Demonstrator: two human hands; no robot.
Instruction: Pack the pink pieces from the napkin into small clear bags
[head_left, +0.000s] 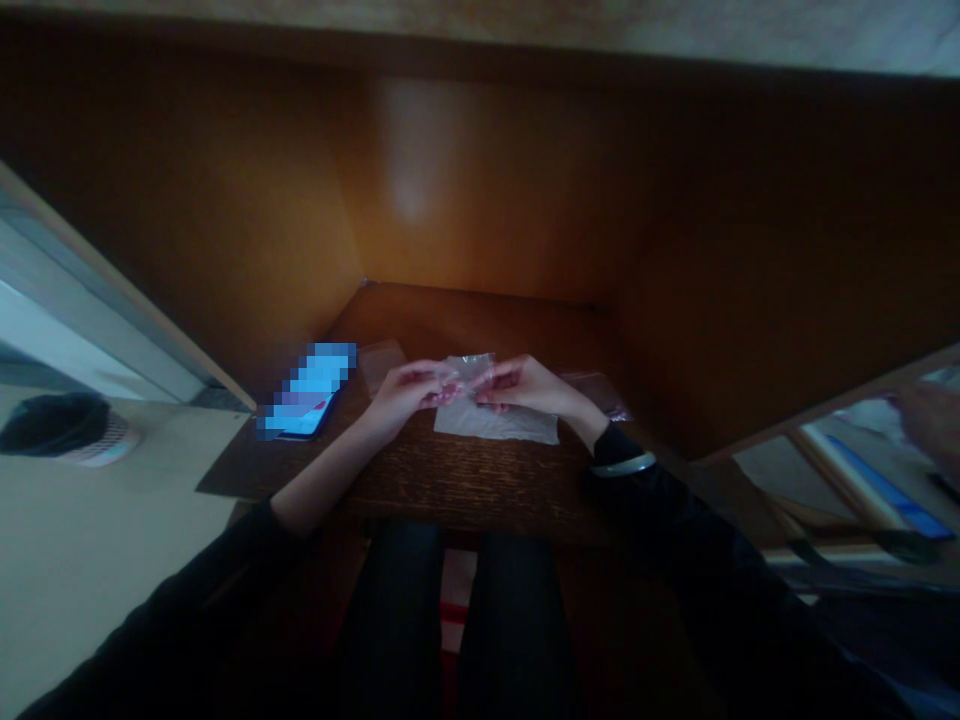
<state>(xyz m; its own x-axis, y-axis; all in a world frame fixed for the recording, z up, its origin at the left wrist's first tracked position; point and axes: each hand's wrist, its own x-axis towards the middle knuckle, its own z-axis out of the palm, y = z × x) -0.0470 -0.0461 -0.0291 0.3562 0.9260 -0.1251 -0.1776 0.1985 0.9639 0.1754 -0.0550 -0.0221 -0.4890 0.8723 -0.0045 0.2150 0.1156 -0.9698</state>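
Seated person is working at a dark wooden desk (pixel 465 490) set into a wood-panelled recess, forearms reaching forward from black sleeves, dark trouser legs (pixel 394 620) showing below the desk edge. The left hand (pixel 409 392) and right hand (pixel 521 385) are meeting at mid-desk, both pinching a small clear plastic bag (pixel 471 370) that is hanging just above a white paper sheet (pixel 499 422). Fingers (pixel 450 385) on both sides are curled nearly closed, their tips converging on the film; the light is too dim to tell which fingers bear on it, or what is making the faint pink tint inside. The two-sided grip appears to be keeping the bag up off the desk and steady at the centre of the body, and the sheet seems to be serving as a pale, clean backing beneath it. A flat clear bag (pixel 381 362) is lying just beyond the left hand, and a second bag with pinkish contents (pixel 596 392) is lying beyond the right, each apparently placed within its nearer hand's reach. A smartphone (pixel 307 390) is lying at the desk's left side, its screen obscured by pixelation. A pale bracelet (pixel 622 464) is circling the right wrist. Another person's blurred hand (pixel 930 420) is entering at the far right edge, well apart from the desk.
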